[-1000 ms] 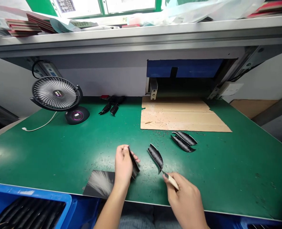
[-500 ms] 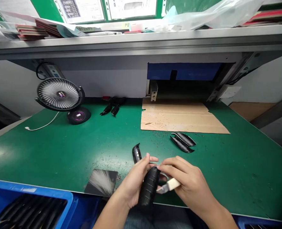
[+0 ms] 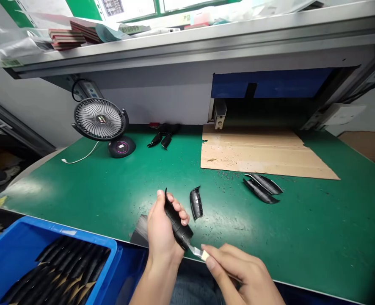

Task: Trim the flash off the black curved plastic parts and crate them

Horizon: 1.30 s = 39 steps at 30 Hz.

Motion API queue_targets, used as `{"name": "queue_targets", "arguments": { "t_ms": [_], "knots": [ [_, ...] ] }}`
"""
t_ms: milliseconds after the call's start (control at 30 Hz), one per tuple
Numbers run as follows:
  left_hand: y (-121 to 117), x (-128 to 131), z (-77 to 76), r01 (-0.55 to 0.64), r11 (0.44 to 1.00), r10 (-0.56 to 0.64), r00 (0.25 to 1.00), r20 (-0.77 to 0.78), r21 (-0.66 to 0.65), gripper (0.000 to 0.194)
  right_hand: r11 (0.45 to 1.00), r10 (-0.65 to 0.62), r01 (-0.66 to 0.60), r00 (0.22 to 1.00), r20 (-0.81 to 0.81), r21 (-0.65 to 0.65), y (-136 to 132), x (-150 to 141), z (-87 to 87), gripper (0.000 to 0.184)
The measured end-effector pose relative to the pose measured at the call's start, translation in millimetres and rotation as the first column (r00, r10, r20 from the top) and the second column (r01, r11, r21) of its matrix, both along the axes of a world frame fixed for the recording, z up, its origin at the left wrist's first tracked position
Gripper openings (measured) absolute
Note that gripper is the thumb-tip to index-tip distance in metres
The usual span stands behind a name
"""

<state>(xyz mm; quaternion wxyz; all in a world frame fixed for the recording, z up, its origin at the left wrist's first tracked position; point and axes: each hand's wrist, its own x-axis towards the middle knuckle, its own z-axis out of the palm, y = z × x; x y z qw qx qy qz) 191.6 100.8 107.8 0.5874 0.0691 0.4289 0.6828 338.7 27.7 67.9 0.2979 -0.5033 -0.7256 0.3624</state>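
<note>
My left hand [image 3: 162, 226] is shut on a black ribbed plastic part [image 3: 177, 223], holding it tilted above the front of the green mat. My right hand [image 3: 235, 273] pinches a craft knife with a cream handle [image 3: 202, 254]. Its metal blade meets the lower end of the black part. A smaller curved black part [image 3: 196, 203] lies on the mat just beyond my hands. Further right, two long black parts [image 3: 262, 188] lie side by side, nearly touching.
A blue crate [image 3: 48, 241] of black parts stands at front left. A dark bristled pad [image 3: 139, 232] lies by my left hand. Cardboard [image 3: 263, 152], black pieces [image 3: 164, 137] and a fan [image 3: 100, 119] sit further back, under a metal shelf [image 3: 187, 42]. Dark shavings speckle the mat.
My hands have moved apart, and the knife blade now sits at the part's lower end. The view has swung, bringing more of the blue crate into sight.
</note>
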Motion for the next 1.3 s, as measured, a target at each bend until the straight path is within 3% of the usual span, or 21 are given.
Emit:
{"name": "queue_targets", "arguments": {
  "t_ms": [133,533,633,733,833,900,933,1000,1067,1133,1200,1300],
  "knots": [
    [-4,3,-0.4,-0.013,0.999,0.015,0.998,-0.055,0.048,0.032,0.999,-0.006,0.01,0.996,0.087,-0.045,3,1,5.2,0.035],
    [-10,6,-2.8,-0.067,0.995,0.082,0.974,-0.212,0.078,0.039,0.956,-0.134,0.054,0.954,0.266,0.289,-3,-1,-11.5,0.025],
    [-10,8,-4.4,-0.074,0.994,0.089,0.97,-0.226,0.075,0.039,0.915,-0.207,0.075,0.931,0.301,0.395,-5,-3,-11.0,0.024],
    [-7,7,-6.5,-0.102,0.994,0.109,0.977,-0.185,0.046,0.031,0.833,-0.267,0.067,0.918,0.294,0.549,-5,-2,-12.9,0.024],
    [0,3,-9.3,-0.123,0.992,0.121,0.99,-0.075,-0.018,0.023,0.757,-0.274,0.145,0.956,0.108,0.637,-4,2,-19.1,0.032],
    [3,1,-11.0,-0.12,0.992,0.12,0.993,-0.006,-0.05,0.022,0.778,-0.269,0.282,0.957,-0.108,0.562,-2,0,-22.9,0.033],
    [3,1,-11.6,-0.118,0.991,0.12,0.993,0.017,-0.055,0.022,0.819,-0.271,0.34,0.939,-0.21,0.462,1,-2,-23.7,0.031],
    [0,6,-11.9,-0.097,0.995,0.098,0.995,0.027,-0.038,0.021,0.909,-0.322,0.393,0.873,-0.366,0.137,7,-12,-22.5,0.027],
    [-7,16,-12.2,-0.032,0.999,0.032,0.999,-0.023,0.002,0.022,0.932,-0.36,0.293,0.824,-0.438,-0.215,15,-24,-19.1,0.02],
    [-12,26,-15.0,0.023,0.999,-0.019,0.994,-0.11,0.036,0.026,0.899,-0.363,0.188,0.824,-0.435,-0.395,21,-34,-16.6,0.023],
    [-12,30,-22.9,0.041,0.999,-0.034,0.981,-0.191,0.034,0.033,0.922,-0.303,0.182,0.888,-0.346,-0.342,21,-35,-18.1,0.028],
    [7,17,-46.1,0.015,1.0,-0.016,0.894,-0.449,-0.007,0.034,0.97,-0.242,0.239,0.964,-0.107,-0.043,13,-14,-27.7,0.024]
  ]
}}
